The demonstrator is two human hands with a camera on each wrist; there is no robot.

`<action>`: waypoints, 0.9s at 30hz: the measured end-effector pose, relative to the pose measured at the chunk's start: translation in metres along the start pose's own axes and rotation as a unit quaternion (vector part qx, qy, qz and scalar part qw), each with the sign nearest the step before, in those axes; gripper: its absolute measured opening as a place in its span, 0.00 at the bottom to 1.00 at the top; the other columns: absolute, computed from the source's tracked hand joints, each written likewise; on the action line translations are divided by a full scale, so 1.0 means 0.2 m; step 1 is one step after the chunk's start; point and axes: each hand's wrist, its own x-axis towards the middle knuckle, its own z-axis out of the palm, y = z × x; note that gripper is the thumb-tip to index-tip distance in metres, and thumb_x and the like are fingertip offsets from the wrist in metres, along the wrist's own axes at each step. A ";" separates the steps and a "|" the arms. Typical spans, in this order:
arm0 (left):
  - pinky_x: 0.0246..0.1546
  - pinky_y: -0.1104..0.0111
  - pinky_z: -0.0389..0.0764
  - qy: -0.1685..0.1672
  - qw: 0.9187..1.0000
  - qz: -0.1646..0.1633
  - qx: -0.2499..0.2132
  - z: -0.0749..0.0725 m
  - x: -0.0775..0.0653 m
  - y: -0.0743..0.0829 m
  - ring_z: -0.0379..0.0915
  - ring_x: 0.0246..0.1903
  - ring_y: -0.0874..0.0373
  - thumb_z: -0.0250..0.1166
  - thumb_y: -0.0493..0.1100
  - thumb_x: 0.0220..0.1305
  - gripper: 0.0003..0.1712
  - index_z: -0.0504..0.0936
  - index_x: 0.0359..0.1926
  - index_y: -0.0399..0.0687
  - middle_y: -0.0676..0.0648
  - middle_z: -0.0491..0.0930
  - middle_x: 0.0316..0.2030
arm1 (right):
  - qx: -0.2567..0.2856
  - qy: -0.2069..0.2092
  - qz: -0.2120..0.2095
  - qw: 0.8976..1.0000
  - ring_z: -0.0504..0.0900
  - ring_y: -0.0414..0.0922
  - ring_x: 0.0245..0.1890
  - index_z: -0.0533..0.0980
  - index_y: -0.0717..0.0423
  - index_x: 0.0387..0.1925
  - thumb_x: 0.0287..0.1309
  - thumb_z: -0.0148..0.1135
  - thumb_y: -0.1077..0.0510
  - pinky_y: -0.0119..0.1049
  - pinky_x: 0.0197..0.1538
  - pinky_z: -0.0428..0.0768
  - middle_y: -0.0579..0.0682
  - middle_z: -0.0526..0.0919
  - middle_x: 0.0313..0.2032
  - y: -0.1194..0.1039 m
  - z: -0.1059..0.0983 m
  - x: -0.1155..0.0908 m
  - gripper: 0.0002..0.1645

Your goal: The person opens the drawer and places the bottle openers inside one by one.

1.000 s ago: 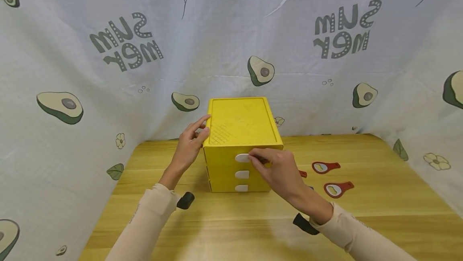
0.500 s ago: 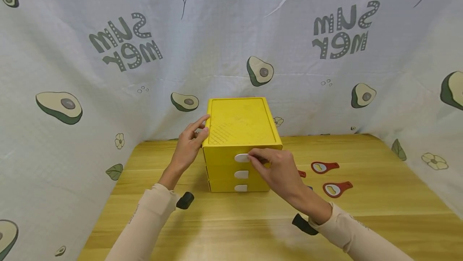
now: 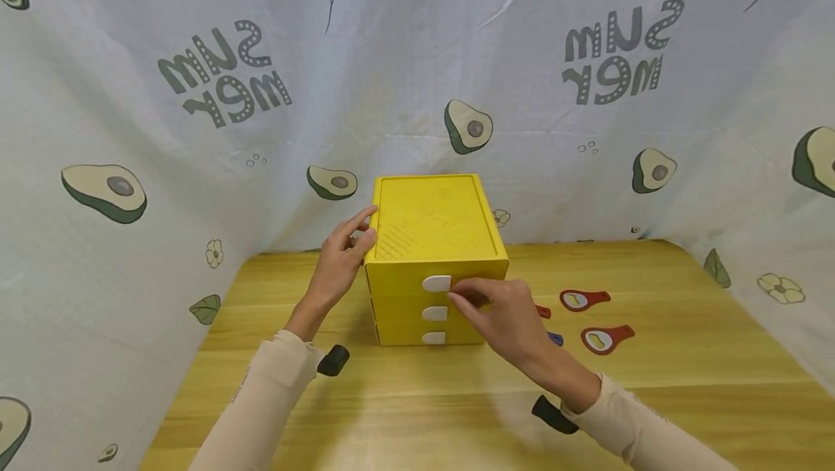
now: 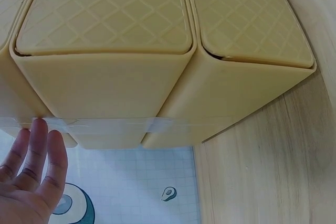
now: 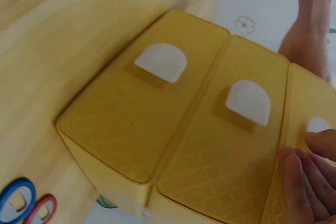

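A yellow three-drawer box [image 3: 433, 221] stands on the wooden table, its drawers closed in front. White rounded tabs serve as handles, the top handle [image 3: 436, 283] sitting nearest the right hand. My left hand [image 3: 338, 261] rests against the box's left side, fingers extended; the left wrist view shows fingertips [image 4: 39, 125] at the side wall by a strip of clear tape. Just right of the top handle is my right hand [image 3: 512, 322], thumb and index finger slightly parted with nothing between them. Its thumb overlaps the top handle [image 5: 318, 125] in the right wrist view.
Two red bottle openers [image 3: 585, 301] [image 3: 607, 340] lie on the table right of the box. Parts of another red one [image 3: 543, 311] and a blue one [image 3: 555, 338] show behind the right hand. A white avocado-print curtain [image 3: 391, 80] hangs behind.
My right hand has let go of the top handle and drawn slightly down and away from it. The left hand stays at the box's side.
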 end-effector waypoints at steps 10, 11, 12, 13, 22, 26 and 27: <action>0.34 0.68 0.71 0.000 1.000 -0.001 0.001 0.00 0.00 0.00 0.67 0.32 0.55 0.52 0.46 0.77 0.27 0.68 0.73 0.49 0.37 0.72 0.57 | 0.016 -0.038 0.020 0.999 0.87 0.37 0.27 0.86 0.54 0.32 0.54 0.73 0.63 0.28 0.32 0.83 0.44 0.89 0.30 0.04 0.07 -0.07 0.03; 0.34 0.68 0.71 0.000 1.000 -0.002 0.001 0.00 0.00 0.00 0.67 0.32 0.55 0.52 0.46 0.77 0.27 0.68 0.73 0.49 0.37 0.72 0.57 | 0.014 -0.039 0.022 0.999 0.87 0.37 0.27 0.86 0.54 0.32 0.55 0.73 0.63 0.28 0.32 0.83 0.44 0.89 0.30 0.05 0.07 -0.08 0.03; 0.34 0.68 0.72 0.000 1.000 -0.002 0.002 0.00 0.00 0.00 0.67 0.32 0.55 0.52 0.46 0.77 0.27 0.68 0.73 0.49 0.37 0.72 0.57 | 0.013 -0.039 0.022 0.999 0.87 0.37 0.27 0.86 0.54 0.32 0.55 0.73 0.63 0.28 0.32 0.83 0.44 0.89 0.30 0.05 0.08 -0.08 0.03; 0.34 0.68 0.71 0.001 1.000 -0.002 0.002 0.00 0.00 0.00 0.67 0.32 0.55 0.52 0.46 0.77 0.27 0.68 0.73 0.49 0.37 0.72 0.57 | 0.013 -0.039 0.022 0.999 0.87 0.37 0.27 0.86 0.55 0.32 0.55 0.73 0.63 0.28 0.32 0.83 0.45 0.89 0.30 0.05 0.09 -0.08 0.03; 0.34 0.68 0.71 0.000 1.000 0.000 0.004 0.00 0.00 0.00 0.67 0.32 0.54 0.51 0.45 0.77 0.27 0.67 0.73 0.48 0.37 0.72 0.57 | 0.012 -0.029 0.014 0.999 0.87 0.39 0.28 0.87 0.58 0.33 0.53 0.74 0.66 0.26 0.32 0.82 0.49 0.90 0.31 0.06 0.11 -0.08 0.05; 0.35 0.66 0.72 0.001 1.000 0.003 0.002 0.00 0.00 0.00 0.67 0.31 0.55 0.52 0.45 0.77 0.27 0.68 0.73 0.47 0.36 0.72 0.56 | 0.012 -0.025 0.008 1.000 0.88 0.40 0.28 0.87 0.58 0.33 0.53 0.73 0.67 0.27 0.32 0.83 0.50 0.90 0.31 0.06 0.11 -0.08 0.05; 0.35 0.65 0.73 0.001 1.000 0.004 0.001 0.00 0.00 0.00 0.66 0.31 0.55 0.52 0.45 0.77 0.27 0.68 0.73 0.47 0.36 0.72 0.56 | 0.013 -0.025 0.007 1.000 0.88 0.40 0.28 0.87 0.58 0.33 0.53 0.73 0.66 0.27 0.32 0.83 0.51 0.90 0.31 0.06 0.11 -0.08 0.04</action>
